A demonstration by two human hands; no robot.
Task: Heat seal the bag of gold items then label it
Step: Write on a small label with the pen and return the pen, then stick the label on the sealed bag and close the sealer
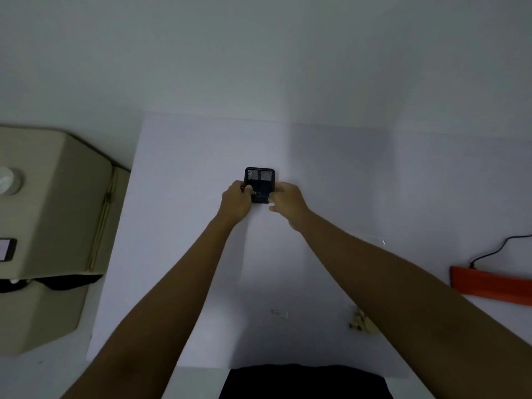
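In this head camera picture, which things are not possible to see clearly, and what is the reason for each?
- Black mesh holder: its lower part is hidden behind the left hand and right hand; its contents cannot be told.
- Bag of gold items: partly hidden by the right forearm, small and dim.
- Orange heat sealer: cut off by the right edge.
- Small label: too small to read.
- Phone: cut off by the left edge.

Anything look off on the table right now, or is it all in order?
Nothing is spilled or damaged. Both hands, left hand and right hand, are on the black mesh holder, while the gold items lie untouched near the right forearm.
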